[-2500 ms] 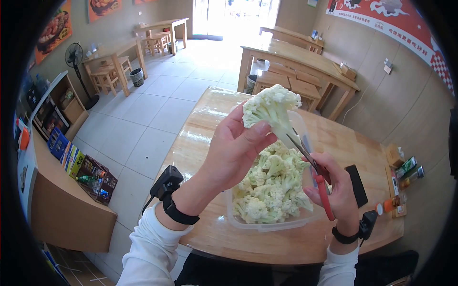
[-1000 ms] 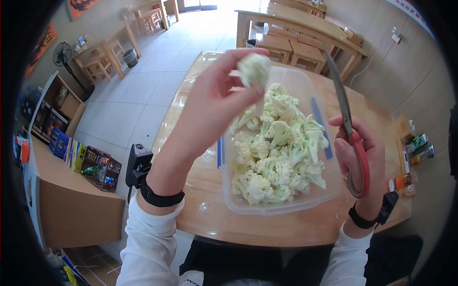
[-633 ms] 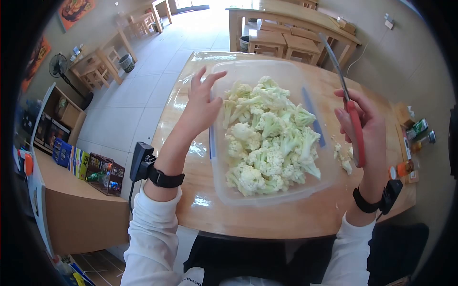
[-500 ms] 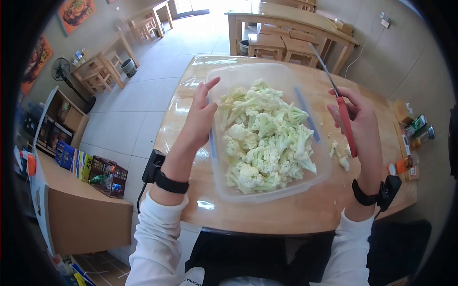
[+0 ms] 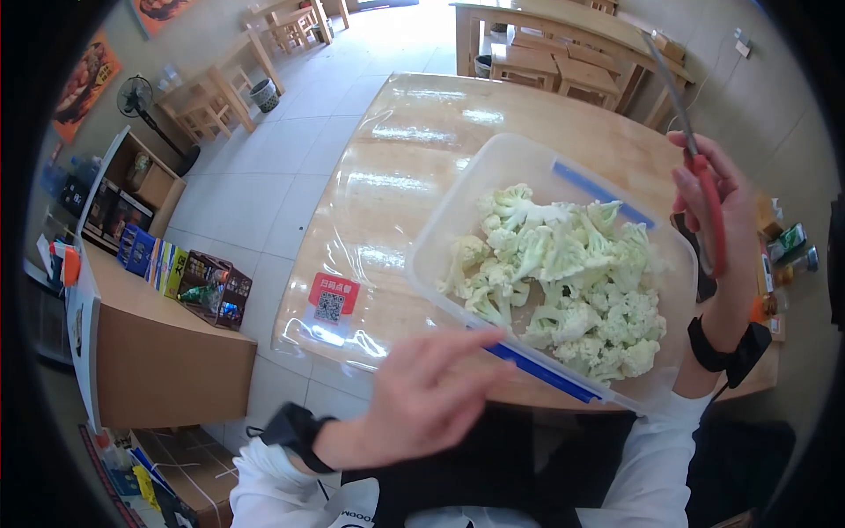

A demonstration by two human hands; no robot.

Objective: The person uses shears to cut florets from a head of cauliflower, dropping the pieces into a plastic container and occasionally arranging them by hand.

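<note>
A clear plastic box (image 5: 458, 207) with blue side latches stands turned at an angle on the table, filled with cut cauliflower florets (image 5: 563, 255). My left hand (image 5: 422, 396), somewhat blurred, is at the box's near left rim beside the blue latch (image 5: 546, 374). Its index finger is stretched out and the hand holds nothing. In my right hand (image 5: 726, 198) is a pair of red-handled scissors (image 5: 711, 216), blades pointing up and away past the box's right side. A dark phone-like object (image 5: 706, 283) lies partly hidden between the box and my right wrist.
A red QR-code card (image 5: 332, 299) lies on the wooden table (image 5: 370, 202) to the left. Jars and small boxes (image 5: 783, 260) line the right edge by the wall. Beyond are another table (image 5: 563, 26) with stools (image 5: 585, 79); a counter (image 5: 176, 326) stands at left.
The box has turned and shifted right, uncovering the QR-code card. My left hand has come from the box's far left side to its near rim. The scissors have moved right.
</note>
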